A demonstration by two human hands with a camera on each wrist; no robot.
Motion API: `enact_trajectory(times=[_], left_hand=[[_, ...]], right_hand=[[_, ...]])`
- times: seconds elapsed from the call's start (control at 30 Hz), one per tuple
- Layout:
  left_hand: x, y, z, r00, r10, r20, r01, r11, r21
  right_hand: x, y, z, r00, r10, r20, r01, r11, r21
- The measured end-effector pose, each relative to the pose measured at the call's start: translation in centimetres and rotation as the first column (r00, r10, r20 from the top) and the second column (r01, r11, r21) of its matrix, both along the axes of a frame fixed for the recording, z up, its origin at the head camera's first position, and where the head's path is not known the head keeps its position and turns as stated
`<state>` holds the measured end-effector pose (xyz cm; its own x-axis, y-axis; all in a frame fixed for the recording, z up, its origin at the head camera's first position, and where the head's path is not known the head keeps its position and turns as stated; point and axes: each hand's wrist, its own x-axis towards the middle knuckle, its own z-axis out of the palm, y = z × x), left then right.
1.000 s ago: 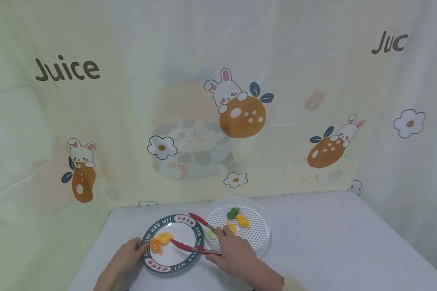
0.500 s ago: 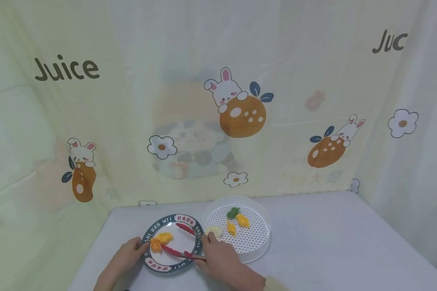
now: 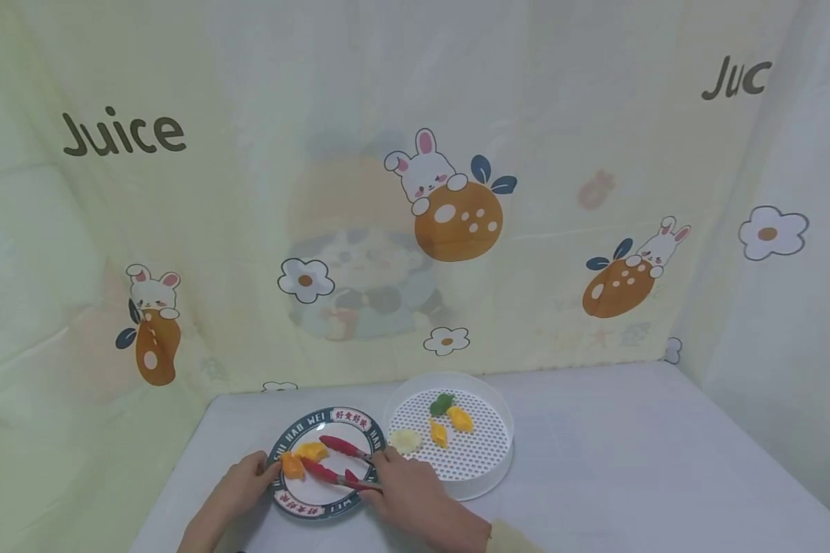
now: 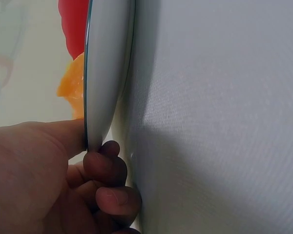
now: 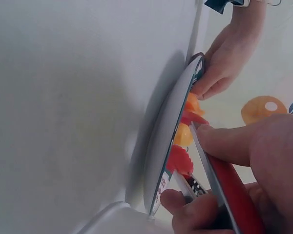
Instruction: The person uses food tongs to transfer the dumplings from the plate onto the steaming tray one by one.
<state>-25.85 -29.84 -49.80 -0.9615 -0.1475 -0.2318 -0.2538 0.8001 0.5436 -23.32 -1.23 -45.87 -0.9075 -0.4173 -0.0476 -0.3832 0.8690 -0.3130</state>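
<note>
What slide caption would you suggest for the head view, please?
Left hand grips the plate; right hand holds tongs over it.

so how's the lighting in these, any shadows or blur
Head view: soft, fairly even light on the table, with a faint shadow near the left hand; left wrist view: a shadow alongside the plate, and the curtain looks blurred; right wrist view: a wide, soft-edged shadow beside the plate.

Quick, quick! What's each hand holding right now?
Left hand: holding the plate by its edge.
Right hand: holding the red tongs, tips apart.
</note>
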Motion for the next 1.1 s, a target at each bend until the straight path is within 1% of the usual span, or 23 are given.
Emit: enact_trajectory(times=[0.13, 0.23, 0.4, 0.5, 0.67, 0.8, 0.97, 1.1], left_hand=[[0.0, -0.2, -0.1, 1.0, -0.002, -0.006, 0.003, 1.0, 0.002], [0.0, -0.3, -0.3, 1.0, -0.012, -0.021, 0.012, 1.0, 0.001], [0.0, -0.2, -0.2, 0.999, -0.02, -0.033, 0.02, 1.0, 0.001], [0.0, -0.1, -0.1, 0.999, -0.019, -0.028, 0.019, 1.0, 0.001], [-0.1, -0.1, 0.0, 1.0, -0.014, -0.014, 0.014, 1.0, -0.005], [-0.1, -0.1, 0.1, 1.0, -0.014, -0.01, 0.014, 1.0, -0.003], [-0.1, -0.2, -0.1, 1.0, -0.004, -0.009, 0.004, 1.0, 0.007], [-0.1, -0.2, -0.2, 1.0, -0.006, -0.025, 0.006, 1.0, 0.013]], right_hand=[[-0.1, -0.1, -0.2, 1.0, 0.001, -0.017, -0.001, 1.0, 0.003], [-0.2, 0.0, -0.3, 1.0, 0.0, -0.025, 0.0, 1.0, 0.005], [-0.2, 0.1, -0.2, 0.999, 0.004, -0.032, -0.005, 1.0, -0.011], [0.0, 0.3, 0.3, 0.999, 0.005, -0.042, -0.006, 0.999, -0.036], [0.2, 0.8, 1.8, 0.998, 0.003, -0.064, -0.008, 0.997, -0.082], [0.3, 1.0, 2.5, 0.998, 0.001, -0.057, -0.007, 0.995, -0.101], [0.5, 1.5, 2.6, 0.999, -0.015, -0.051, 0.01, 0.995, -0.1], [0.5, 2.4, 2.5, 0.998, -0.034, -0.048, 0.028, 0.993, -0.116]])
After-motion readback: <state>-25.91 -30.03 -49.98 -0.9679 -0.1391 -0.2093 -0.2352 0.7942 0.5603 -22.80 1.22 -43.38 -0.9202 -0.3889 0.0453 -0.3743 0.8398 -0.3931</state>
